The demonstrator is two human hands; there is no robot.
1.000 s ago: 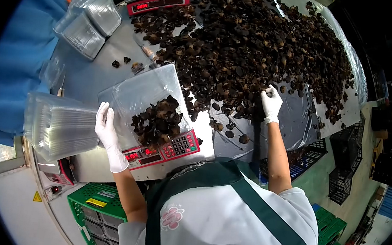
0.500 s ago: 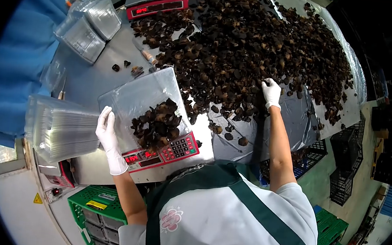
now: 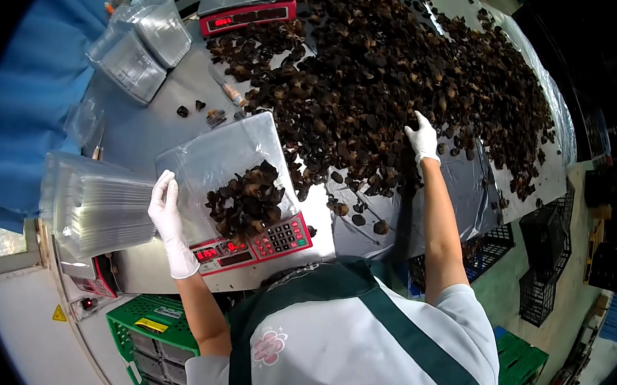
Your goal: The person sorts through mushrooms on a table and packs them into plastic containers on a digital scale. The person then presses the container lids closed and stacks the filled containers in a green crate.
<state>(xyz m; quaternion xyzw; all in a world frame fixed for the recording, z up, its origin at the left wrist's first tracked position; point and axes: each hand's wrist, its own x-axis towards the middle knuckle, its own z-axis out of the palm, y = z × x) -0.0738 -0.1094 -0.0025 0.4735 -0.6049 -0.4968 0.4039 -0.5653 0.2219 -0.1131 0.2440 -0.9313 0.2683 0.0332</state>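
Note:
My left hand [image 3: 167, 209], in a white glove, is beside the left edge of a red scale [image 3: 275, 242] with a metal pan [image 3: 209, 154]. Its fingers are stretched out and nothing shows in them. A small heap of dark, curled pieces, like wood ear mushrooms [image 3: 245, 198], lies on the pan. At the near side of a large pile of the same mushrooms [image 3: 363, 72] is my right hand [image 3: 423, 140], also gloved. Its thumb and index finger are apart, with no piece visible between them.
Stacked clear plastic trays [image 3: 106, 204] stand left of the scale, and more clear containers [image 3: 141, 46] farther back. A second red scale [image 3: 247, 7] sits at the back. A knife [image 3: 229, 90] and a few loose pieces lie between. A green crate [image 3: 154, 326] is below the table.
My right hand has shifted slightly away from me and left, its thumb and index finger spreading. My left hand stays almost in place beside the scale.

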